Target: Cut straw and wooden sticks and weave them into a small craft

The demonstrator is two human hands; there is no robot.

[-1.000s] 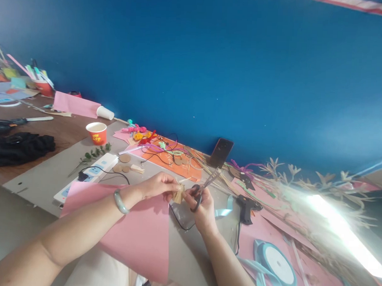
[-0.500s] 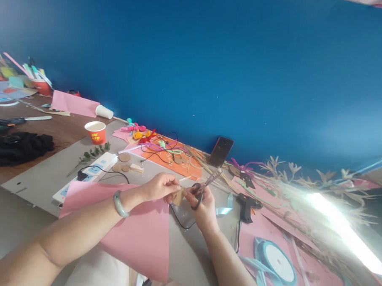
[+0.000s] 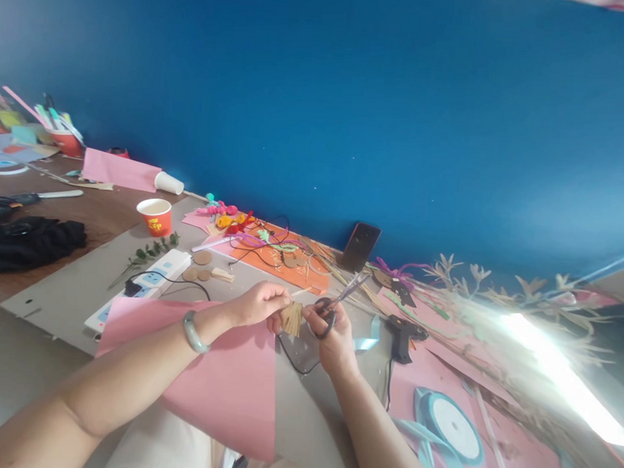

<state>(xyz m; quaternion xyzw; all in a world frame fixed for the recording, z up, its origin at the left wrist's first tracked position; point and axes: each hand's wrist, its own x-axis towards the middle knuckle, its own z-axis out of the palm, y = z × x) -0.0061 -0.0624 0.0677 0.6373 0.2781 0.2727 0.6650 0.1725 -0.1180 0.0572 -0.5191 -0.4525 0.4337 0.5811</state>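
A small tan piece with frayed, strip-like edges (image 3: 292,319) is pinched between the thumb and fingers of my left hand (image 3: 265,305). My right hand (image 3: 337,337) is closed on a pair of scissors (image 3: 349,289), their dark handles around its fingers and the blades pointing up and away from the tan piece. The right thumb and fingertip are close to the right edge of that piece; whether they touch it I cannot tell. Under my left forearm lies a sheet of pink paper (image 3: 222,389).
A power strip (image 3: 158,277) and a red paper cup (image 3: 156,219) stand left. Behind are an orange sheet (image 3: 317,281) and a leaning phone (image 3: 360,247). To the right lie a glue gun (image 3: 402,338), a blue ribbon spool (image 3: 456,426) and dried stems (image 3: 515,319).
My right fingers have drawn slightly away from the tan piece, and more of it shows between the hands. The scissors have shifted a little; both hands keep their hold.
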